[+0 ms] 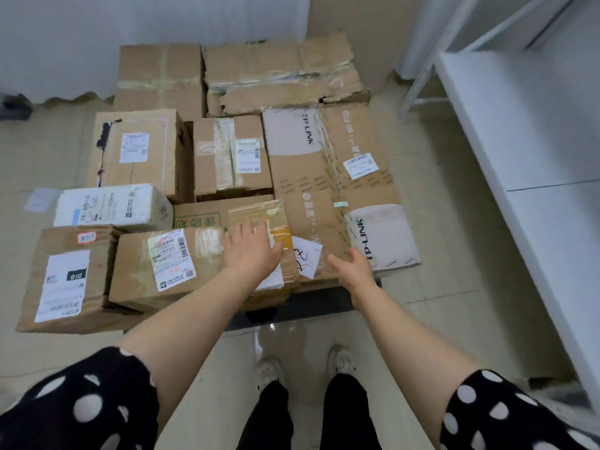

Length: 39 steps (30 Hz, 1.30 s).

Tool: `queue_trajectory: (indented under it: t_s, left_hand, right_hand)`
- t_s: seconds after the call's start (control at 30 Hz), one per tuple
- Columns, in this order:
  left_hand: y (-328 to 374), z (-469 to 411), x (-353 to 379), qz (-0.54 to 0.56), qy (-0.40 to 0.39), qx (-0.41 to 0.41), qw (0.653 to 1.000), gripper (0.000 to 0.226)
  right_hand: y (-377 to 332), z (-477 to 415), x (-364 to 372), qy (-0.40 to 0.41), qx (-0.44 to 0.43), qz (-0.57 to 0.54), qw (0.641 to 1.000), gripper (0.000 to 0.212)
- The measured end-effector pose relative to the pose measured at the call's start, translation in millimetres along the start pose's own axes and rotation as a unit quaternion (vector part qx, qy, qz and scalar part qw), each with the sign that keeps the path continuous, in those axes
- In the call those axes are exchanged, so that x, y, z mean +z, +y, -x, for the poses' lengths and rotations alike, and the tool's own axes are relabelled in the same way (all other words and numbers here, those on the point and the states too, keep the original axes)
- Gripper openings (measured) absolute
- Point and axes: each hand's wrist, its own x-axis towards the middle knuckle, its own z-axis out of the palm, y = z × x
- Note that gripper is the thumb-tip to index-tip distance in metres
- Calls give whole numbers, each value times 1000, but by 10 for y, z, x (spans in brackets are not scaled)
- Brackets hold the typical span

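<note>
Biggest thing in view is the white shelving unit on the right, cut off by the frame, so no idea how tall it goes. Next is the long flat TP-LINK box. The brand is printed twice on it, and there's a shipping label near its right edge that's way too small to read. Behind it sits a torn, heavily taped carton with no writing I can make out.

Front left is a crumpled box with a pink handwritten sticker (illegible) and a label with a black block that looks like "D10" upside down. Beside it there's a brown box with barcodes, blurry, and behind those a white wrapped parcel.

The one being handled is the small tape-covered parcel. It's lying on top of the pile, against the TP-LINK box's near left corner. Its near half is hidden under the left hand, which rests flat on it with straight, spread fingers. The right hand holds nothing, fingers loose and apart, just right of the parcel. Can't tell if it's touching the cardboard. Between the hands is a white paper slip with scribbled pen marks.
</note>
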Motion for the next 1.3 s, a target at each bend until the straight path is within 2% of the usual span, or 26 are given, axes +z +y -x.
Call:
queue_trajectory:
  t_s: [0.13,0.23,0.33,0.47,0.57,0.73,0.87,1.03,1.3]
  left_hand:
    - [676,205,-278,-19,8,103,994,68]
    - [1160,499,-383,-44,21,185,982,68]
    - [1679,902,-425,-69,35,249,965,67]
    - [2441,1661,-380,-89,61,337,935,59]
    - [3080,2394,-195,-106,78,396,909,62]
    - [4141,3798,278,-133,94,525,836,58]
    - [4882,4884,708,-140,97,602,780,58]
    - [5536,6012,1213,-159,77,690,701,57]
    - [6310,7109,1760,-180,56,761,621,59]
  right_hand:
    - [-34,374,-596,87,-40,-7,995,63]
    - [-17,692,-1058,134,-66,-1,989,70]
    - [71,1069,-1573,183,-96,28,978,68]
    - [437,1675,-2363,257,-115,84,956,68]
    - [947,2246,-3049,309,-115,99,939,66]
    - [2013,3306,-4206,424,-89,169,885,57]
    - [2856,4057,-4951,498,-42,166,850,54]
    - [3709,4869,-5584,564,15,94,821,51]
    - [4596,5516,-6281,626,69,-14,776,52]
